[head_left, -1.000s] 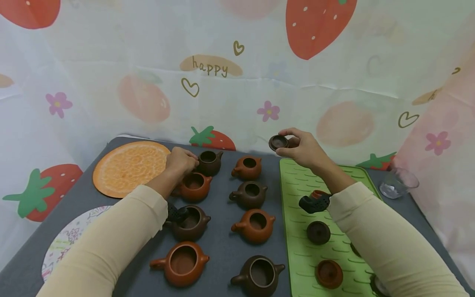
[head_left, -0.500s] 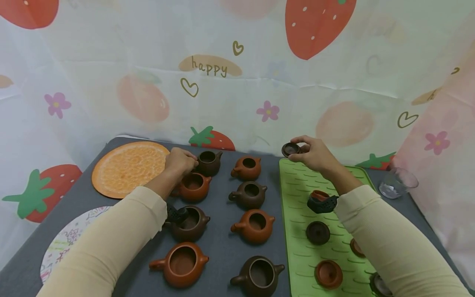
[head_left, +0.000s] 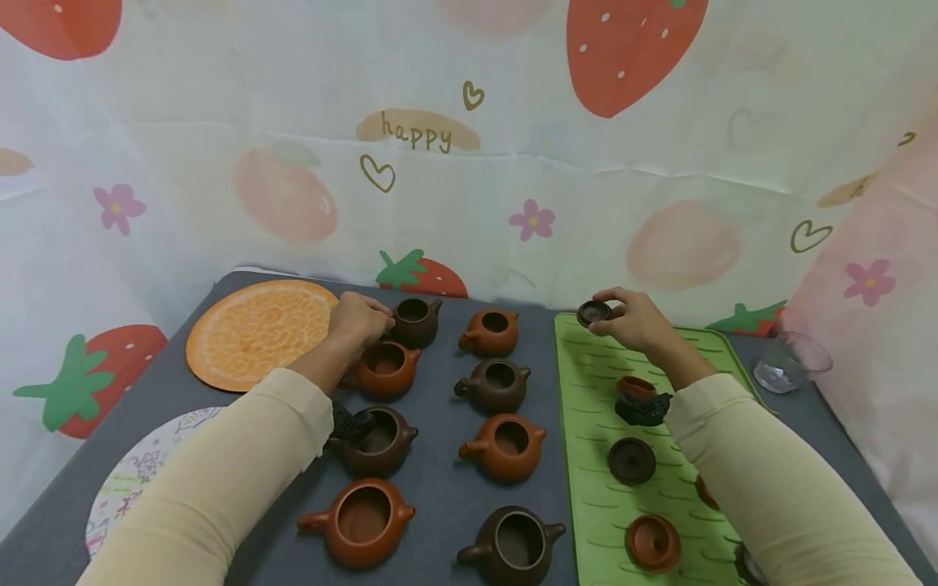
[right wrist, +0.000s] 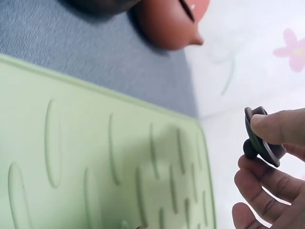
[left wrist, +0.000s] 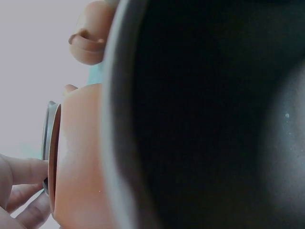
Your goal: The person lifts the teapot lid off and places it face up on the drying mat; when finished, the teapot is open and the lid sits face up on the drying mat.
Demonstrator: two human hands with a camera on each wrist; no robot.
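At the back left of the table, my left hand (head_left: 357,321) holds the handle side of a small dark brown teapot (head_left: 419,332), which stands lidless. In the left wrist view its fingers (left wrist: 29,171) pinch at the dark pot, mostly hidden behind an orange-brown teapot (left wrist: 81,152). My right hand (head_left: 636,319) pinches a dark teapot lid (head_left: 593,313) by its edge, between thumb and fingers, over the far end of the green mat (head_left: 586,382). The lid's hollow underside faces the head camera; in the right wrist view its knob (right wrist: 249,148) points downward, away from the palm.
More lidless teapots, brown (head_left: 501,395) and orange-brown (head_left: 506,464), stand in two columns. Several lids (head_left: 632,461) lie on the mat. A clear glass (head_left: 791,366) stands at right; an orange-slice placemat (head_left: 256,334) and a patterned round mat (head_left: 139,464) lie at left.
My right hand has carried the dark lid to the right and lower, from beyond the mat's far left corner to over its far end. My left hand has stayed at the dark teapot.
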